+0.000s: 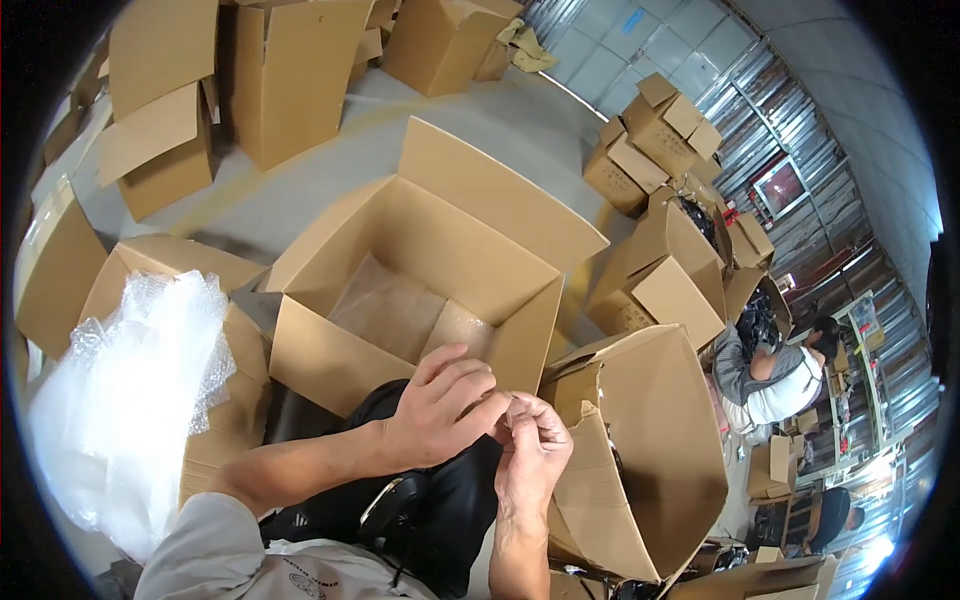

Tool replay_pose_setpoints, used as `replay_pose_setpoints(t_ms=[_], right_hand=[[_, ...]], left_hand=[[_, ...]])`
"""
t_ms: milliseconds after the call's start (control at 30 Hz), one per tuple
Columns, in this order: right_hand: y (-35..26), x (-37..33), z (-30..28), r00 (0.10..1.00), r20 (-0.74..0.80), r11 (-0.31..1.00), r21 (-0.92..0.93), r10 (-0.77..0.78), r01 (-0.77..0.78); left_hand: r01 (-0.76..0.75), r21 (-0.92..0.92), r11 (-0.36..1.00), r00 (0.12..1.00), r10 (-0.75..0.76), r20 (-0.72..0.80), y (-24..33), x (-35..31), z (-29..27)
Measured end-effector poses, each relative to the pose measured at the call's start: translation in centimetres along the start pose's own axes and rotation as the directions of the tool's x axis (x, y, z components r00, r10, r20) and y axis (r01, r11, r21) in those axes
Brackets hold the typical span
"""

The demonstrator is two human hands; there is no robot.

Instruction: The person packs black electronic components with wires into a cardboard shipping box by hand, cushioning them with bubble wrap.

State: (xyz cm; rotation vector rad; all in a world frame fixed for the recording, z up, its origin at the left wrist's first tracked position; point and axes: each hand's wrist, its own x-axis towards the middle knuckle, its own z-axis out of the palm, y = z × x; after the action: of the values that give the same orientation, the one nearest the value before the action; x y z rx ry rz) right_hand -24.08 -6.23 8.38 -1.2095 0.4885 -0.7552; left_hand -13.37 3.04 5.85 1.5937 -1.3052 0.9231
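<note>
My left hand (440,408) and my right hand (532,450) meet in front of my lap, fingertips touching. The left fingers are bent and closed toward the right hand's tips. Thumb and fingers of the right hand are pinched together. Whatever lies between them, if anything, is too small or hidden to name. Just beyond both hands stands an open cardboard box (475,235) with its flaps spread out. Its bottom (385,305) shows, with a paler, shiny strip across part of it.
Bubble wrap (135,400) spills over a carton at my left. A large open carton (655,440) leans close by my right arm. More cartons (300,85) stand at the far left and others (665,130) are stacked at the right. Two people (775,385) work at the right.
</note>
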Motion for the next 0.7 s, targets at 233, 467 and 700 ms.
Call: replay_pose_setpoints(t_ms=[233,467,700], right_hand=[[0.9,1.3,-1.5,0.998,-0.012,0.998,-0.025,0.061,-0.062],[1.2,2.2,-2.2,0.998,0.008,0.977,-0.204,0.069,-0.066],[2.4,2.2,-2.3,0.979,0.12,0.81,-0.55,-0.164,0.203]], left_hand=[[0.043,-0.037,0.998,0.997,-0.04,0.073,-0.4,-0.6,0.7],[0.214,-0.275,0.938,0.959,-0.147,0.244,-2.2,0.0,1.1],[0.204,-0.282,0.937,0.939,-0.107,0.326,-3.0,-0.5,1.6]])
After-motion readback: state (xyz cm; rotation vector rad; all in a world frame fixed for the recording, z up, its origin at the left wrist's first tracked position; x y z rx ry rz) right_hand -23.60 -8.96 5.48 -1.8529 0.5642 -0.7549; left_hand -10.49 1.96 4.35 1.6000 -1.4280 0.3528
